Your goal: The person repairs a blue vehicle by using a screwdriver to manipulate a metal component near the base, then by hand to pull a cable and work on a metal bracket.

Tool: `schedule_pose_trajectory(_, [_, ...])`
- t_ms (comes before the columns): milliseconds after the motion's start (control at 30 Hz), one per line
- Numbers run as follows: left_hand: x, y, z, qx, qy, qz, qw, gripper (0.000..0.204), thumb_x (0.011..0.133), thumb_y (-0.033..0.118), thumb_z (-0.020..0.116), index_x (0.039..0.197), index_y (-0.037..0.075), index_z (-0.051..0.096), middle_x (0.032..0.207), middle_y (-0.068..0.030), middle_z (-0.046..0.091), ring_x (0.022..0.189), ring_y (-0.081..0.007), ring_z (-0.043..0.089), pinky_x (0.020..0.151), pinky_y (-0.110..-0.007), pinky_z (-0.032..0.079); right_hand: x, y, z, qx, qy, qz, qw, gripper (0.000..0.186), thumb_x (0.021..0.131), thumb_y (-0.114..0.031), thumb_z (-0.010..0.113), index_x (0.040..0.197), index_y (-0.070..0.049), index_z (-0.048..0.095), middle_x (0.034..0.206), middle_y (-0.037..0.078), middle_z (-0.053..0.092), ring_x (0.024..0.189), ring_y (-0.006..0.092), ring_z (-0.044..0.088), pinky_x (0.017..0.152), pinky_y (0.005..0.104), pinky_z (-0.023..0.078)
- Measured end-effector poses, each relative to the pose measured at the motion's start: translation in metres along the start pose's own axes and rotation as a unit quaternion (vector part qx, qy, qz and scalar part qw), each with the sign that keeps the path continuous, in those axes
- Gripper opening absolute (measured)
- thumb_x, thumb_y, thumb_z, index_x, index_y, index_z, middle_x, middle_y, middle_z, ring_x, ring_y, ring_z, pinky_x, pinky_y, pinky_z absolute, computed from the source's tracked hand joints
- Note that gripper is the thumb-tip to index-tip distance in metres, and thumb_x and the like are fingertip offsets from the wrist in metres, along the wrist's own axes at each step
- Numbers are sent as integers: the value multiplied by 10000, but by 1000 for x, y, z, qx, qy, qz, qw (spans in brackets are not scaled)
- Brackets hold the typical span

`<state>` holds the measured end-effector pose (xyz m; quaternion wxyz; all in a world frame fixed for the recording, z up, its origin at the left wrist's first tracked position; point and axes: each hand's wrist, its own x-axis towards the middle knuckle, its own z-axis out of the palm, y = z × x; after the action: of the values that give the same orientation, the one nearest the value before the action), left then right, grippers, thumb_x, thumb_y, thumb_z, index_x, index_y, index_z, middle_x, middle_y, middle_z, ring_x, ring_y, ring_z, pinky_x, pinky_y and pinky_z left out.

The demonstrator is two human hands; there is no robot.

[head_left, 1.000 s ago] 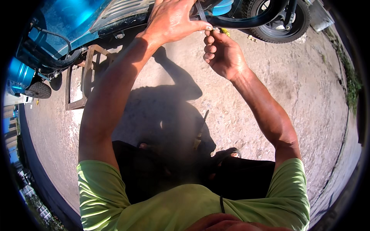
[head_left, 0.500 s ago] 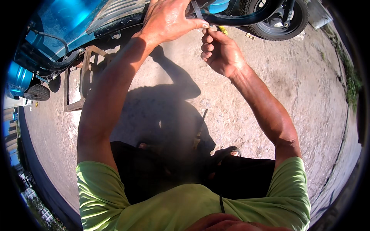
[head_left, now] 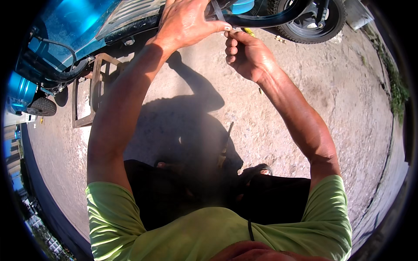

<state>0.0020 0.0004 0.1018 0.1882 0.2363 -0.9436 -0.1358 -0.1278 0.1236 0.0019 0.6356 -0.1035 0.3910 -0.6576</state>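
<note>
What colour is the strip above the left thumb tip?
The strip looks pale grey, best seen in the head view.

the black tube looks glossy, the concrete ground rough.

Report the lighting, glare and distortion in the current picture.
Head view: hard sun on the left hand and ground, dark shadow mid-picture; head view: glare on the blue panel; head view: fisheye bowing toward the rim, soft haze near lower centre.

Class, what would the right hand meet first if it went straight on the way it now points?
Probably the left hand, at its thumb; the pale strip is close by, and depth there is unclear.
</note>
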Motion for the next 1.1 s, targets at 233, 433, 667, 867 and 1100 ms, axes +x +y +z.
schedule_pose_trajectory(233, [1,-1,0,2,1,2,1000,695,751,336,798,1316,26,540,1303,-174,560,1253,-339,489,1093,-469,360,6,-10,-14,-82,36,-81,993,164,1014,-237,504,1023,-104,600,921,-6,641,832,106,618,725,269,448])
schedule_pose_trajectory(433, [2,3,1,6,2,5,1000,711,740,331,815,1323,28,541,1306,-182,559,1251,-344,494,1085,-462,372,18,-7,-24,-131,47,-140,980,122,1018,-200,525,1025,-108,604,988,17,676,902,120,667,759,276,467])
schedule_pose_trajectory(667, [-29,-11,15,72,202,185,959,452,802,273,797,1196,107,649,1221,-91,639,1184,-273,578,1014,-402,407,-6,5,14,-221,36,-138,965,147,1001,-217,579,1007,-79,630,954,28,698,837,105,665,723,252,468])
schedule_pose_trajectory(867, [-77,3,30,-96,99,17,990,193,872,132,708,1040,39,692,1008,-119,665,880,-260,693,736,-334,551,-10,12,23,-197,-23,-75,977,229,952,-174,560,1118,-33,631,1024,62,701,869,128,652,763,273,473])
schedule_pose_trajectory(1100, [-66,-2,39,-225,99,-173,954,223,924,155,698,1069,-15,695,851,-44,700,766,-81,628,700,-229,510,-7,-2,10,-103,-13,-32,994,302,1000,-277,538,1176,-41,608,1059,70,696,881,143,642,709,261,466])
